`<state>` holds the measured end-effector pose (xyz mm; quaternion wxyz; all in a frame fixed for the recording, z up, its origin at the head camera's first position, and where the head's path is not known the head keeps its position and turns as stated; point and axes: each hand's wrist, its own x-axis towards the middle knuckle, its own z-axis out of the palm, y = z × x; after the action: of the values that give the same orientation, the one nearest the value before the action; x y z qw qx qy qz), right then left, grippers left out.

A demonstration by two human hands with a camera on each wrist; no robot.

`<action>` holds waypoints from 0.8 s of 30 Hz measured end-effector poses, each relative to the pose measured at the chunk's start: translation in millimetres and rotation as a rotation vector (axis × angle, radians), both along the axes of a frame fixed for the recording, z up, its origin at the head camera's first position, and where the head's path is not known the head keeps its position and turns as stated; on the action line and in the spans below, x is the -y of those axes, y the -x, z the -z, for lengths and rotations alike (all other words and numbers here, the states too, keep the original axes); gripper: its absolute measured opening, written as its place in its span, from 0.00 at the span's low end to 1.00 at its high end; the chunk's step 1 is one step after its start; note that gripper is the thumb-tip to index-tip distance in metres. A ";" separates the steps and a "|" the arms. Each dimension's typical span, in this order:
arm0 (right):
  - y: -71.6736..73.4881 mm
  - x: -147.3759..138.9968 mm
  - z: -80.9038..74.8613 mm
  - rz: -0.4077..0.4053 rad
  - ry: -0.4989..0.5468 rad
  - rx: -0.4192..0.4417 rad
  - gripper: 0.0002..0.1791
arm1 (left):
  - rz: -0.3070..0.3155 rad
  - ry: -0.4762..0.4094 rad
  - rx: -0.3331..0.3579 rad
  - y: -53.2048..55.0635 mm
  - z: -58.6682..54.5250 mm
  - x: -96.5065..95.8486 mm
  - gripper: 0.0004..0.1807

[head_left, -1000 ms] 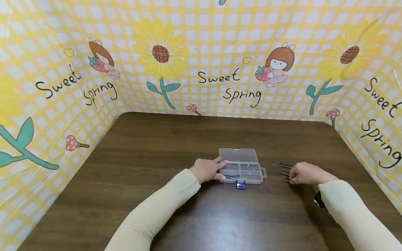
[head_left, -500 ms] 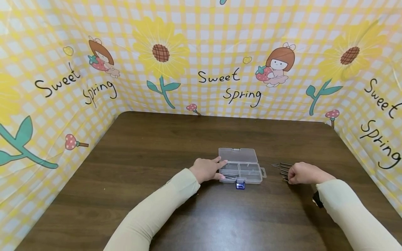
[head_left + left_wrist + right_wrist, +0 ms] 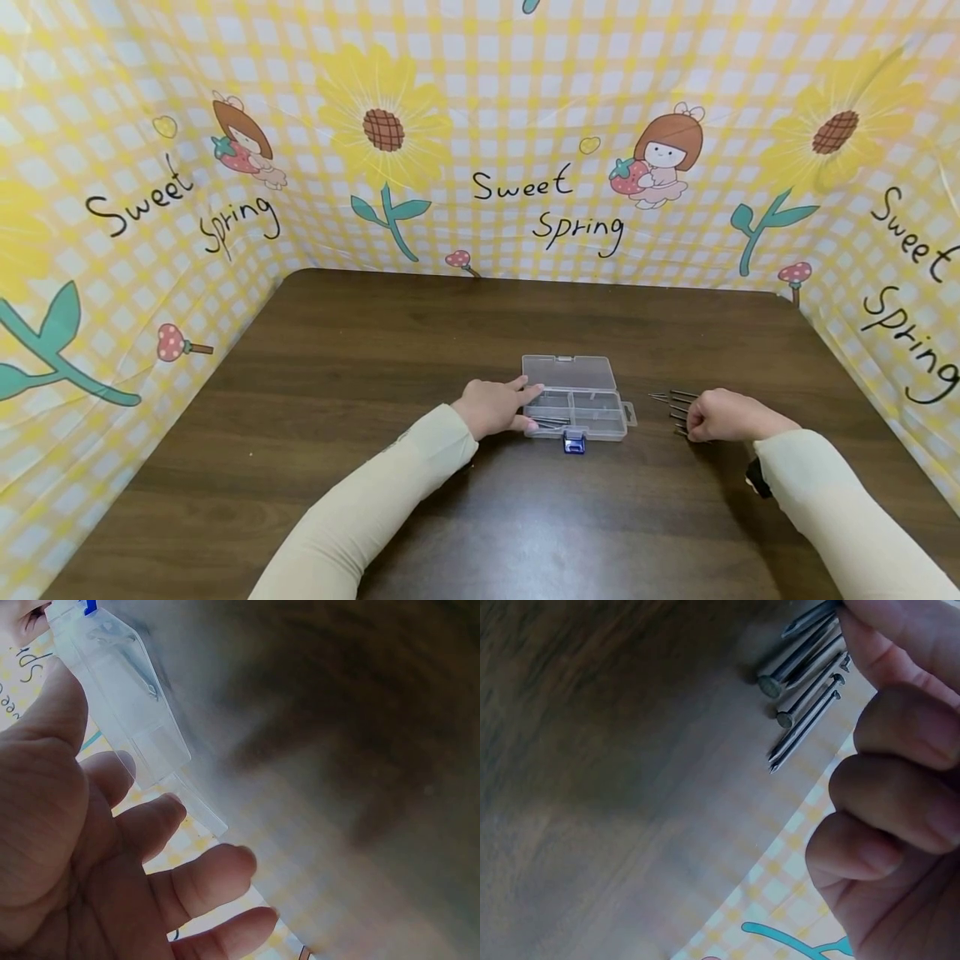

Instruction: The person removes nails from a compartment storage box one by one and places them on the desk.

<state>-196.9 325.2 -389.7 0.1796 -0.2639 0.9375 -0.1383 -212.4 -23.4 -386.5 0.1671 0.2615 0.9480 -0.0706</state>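
My left hand rests at the left end of a clear plastic compartment box, thumb along the near corner and fingers spread toward the hinge. The box's lid is folded back, and its blue latch hangs at the front. Several nails lie in the front left compartment. To the right of the box, my right hand pinches a metal nail at thumb and index tip, with the other fingers curled in. More loose nails lie on the table beside it, pointing different ways.
The brown wood-grain table carries the box and nails. A yellow checked cloth printed with flowers and lettering stands around its back and sides. A clear hanging tab sticks out from the box's right end.
Over the last second the right hand has shifted very slightly left at the nails. The left hand and the box stay in place.
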 end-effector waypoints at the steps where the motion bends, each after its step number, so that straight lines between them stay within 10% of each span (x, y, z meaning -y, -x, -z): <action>1: 0.0 -0.5 0.1 -0.004 0.001 -0.004 0.09 | 0.001 0.001 -0.002 0.1 -0.1 -0.1 0.38; 24: -0.8 2.6 -6.1 0.008 -0.007 -0.029 0.05 | 0.004 -0.008 -0.005 0.6 0.0 -0.3 0.38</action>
<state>-196.1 322.6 -383.6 0.1664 -0.2615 0.9416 -0.1318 -213.0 -23.1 -386.5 0.1634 0.2640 0.9482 -0.0675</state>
